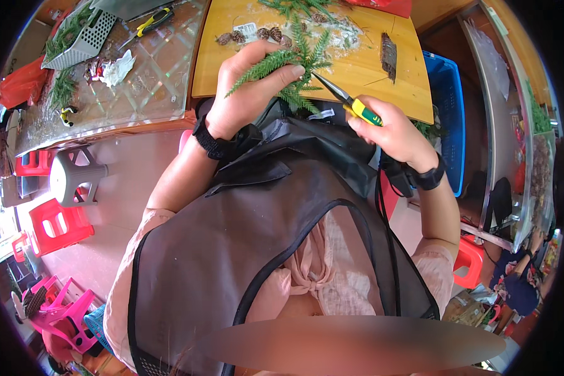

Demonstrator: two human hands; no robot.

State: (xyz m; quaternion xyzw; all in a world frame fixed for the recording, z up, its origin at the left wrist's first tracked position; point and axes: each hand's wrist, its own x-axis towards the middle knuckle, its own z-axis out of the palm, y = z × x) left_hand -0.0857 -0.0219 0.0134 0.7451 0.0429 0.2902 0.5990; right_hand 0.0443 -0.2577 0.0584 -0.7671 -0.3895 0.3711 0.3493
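My left hand [255, 81] pinches a green artificial pine sprig [276, 64] between thumb and fingers, its needled branches fanning out over the table's near edge. In my right hand [391, 128] is a pair of long-nose pliers [365, 111] with yellow and green handles. The pliers' dark tips point up and left and reach the middle of the sprig; whether the jaws grip a stem there is too small to tell. Behind the sprig, several brown pine cones [263, 34] lie on the yellow wooden table [357, 62].
A strip of bark [388, 56] and white crumbs [346, 34] lie on the yellow table. Right of it stands a blue crate [445, 106]. On the glass-topped table [150, 81] at left are other pliers [154, 22] and a grey basket [84, 41] of greenery. Stools [75, 175] stand below.
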